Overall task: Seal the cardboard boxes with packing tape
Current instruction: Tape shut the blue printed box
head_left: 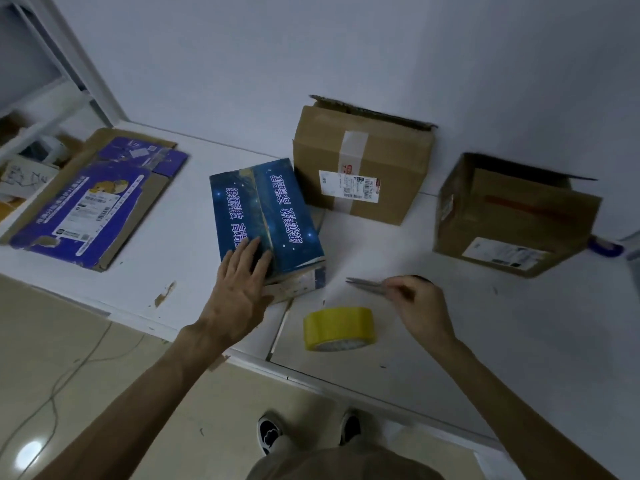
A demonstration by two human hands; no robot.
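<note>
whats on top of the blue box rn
The left hand rests flat on the near end of the blue box, fingers straight. The right hand holds scissors beside it. Closed flaps hide the inside.

A deep blue box (265, 216) speckled like a starry sky carries pale lettering. Right of it, the tape roll (338, 328) is yellow and two cartons (362, 168) (512, 216) are plain brown with white labels. Left of it, flattened cardboard (93, 199) is purple. The worktop (450, 323) is white.
</note>
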